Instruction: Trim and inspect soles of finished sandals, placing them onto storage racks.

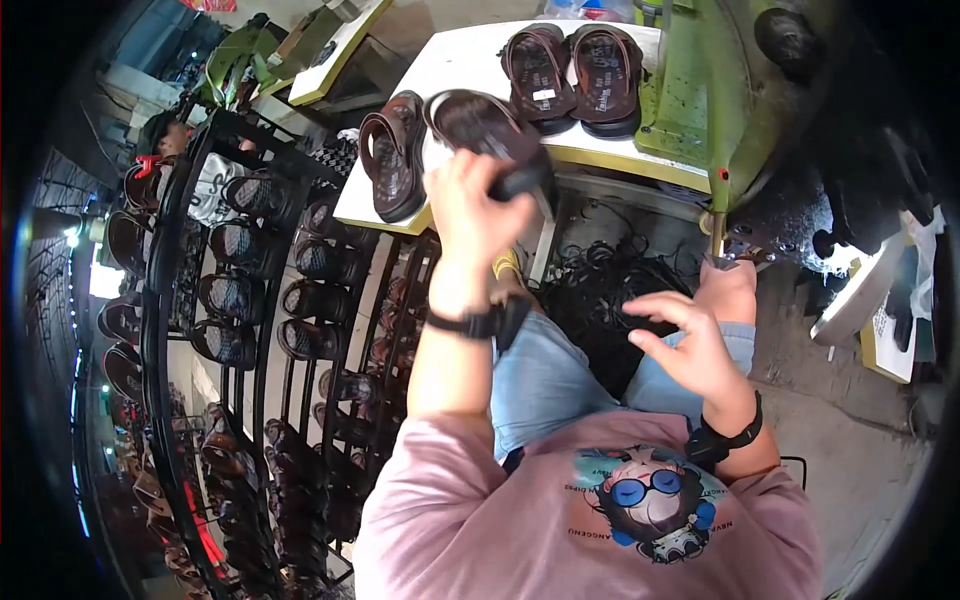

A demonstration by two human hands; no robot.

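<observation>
My left hand (pixel 472 205) grips the heel end of a dark brown sandal (pixel 482 125) by its sole, at the near edge of the white worktable (pixel 455 62). Motion blurs that sandal a little. Beside it on the table, to the left, lies a single matching sandal (pixel 392 160). Farther back, a left sandal (pixel 538 75) and a right sandal (pixel 606 80) lie side by side. Over my lap my right hand (pixel 690 350) hovers with thumb and fingers apart, holding nothing.
On the left, a black metal rack (pixel 160 270) carries many dark sandals. A green machine (pixel 715 100) stands at the table's right. Under the table lies a heap of black trimmed strips (pixel 610 290). A white board with a yellow edge (pixel 885 345) is at the far right.
</observation>
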